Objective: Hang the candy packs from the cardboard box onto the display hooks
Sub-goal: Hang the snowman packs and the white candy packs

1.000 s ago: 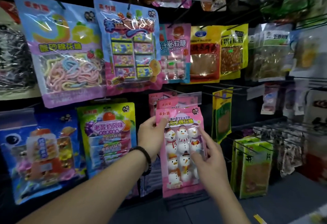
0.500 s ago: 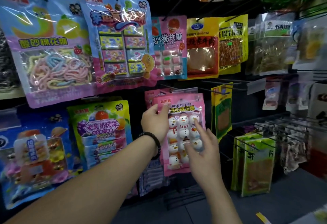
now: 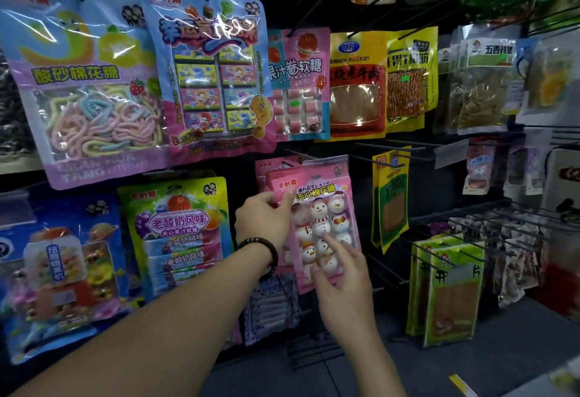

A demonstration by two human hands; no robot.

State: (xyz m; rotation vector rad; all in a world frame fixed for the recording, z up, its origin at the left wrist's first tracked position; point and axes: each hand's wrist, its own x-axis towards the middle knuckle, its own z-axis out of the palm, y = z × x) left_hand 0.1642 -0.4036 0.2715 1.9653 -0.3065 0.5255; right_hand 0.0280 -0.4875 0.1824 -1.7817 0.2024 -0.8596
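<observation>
Got the pink plastic snowman-marshmallow pack [image 3: 326, 208] up on the lower row of the rack, right in front of a matching pink pack [image 3: 265, 174], between the green-and-yellow fruit candy bag [image 3: 175, 224] and the slim yellow-green snack pouch [image 3: 392, 202]. Pinching its upper left edge between thumb and curled fingers of the left hand [image 3: 263, 224]. Steadying the front with the right hand [image 3: 342, 277], fingers spread and fairly straight, only a fingertip or so on the snowmen, nothing gripped.

Can't tell about the clear header: threaded onto the thin black wire hook [image 3: 296, 154], or just sitting in front of it.

Plenty to go wrong from here imo. Risky to drop that pinch before getting the hole over the wire, probably ends on the floor. Same for poking too hard with the right fingertips: swings the bottom back, maybe pops the header off the tip. Also worth not yanking sideways, looks like thin plastic, could tear at the slot. No sign of the cardboard box anywhere in view.
</observation>
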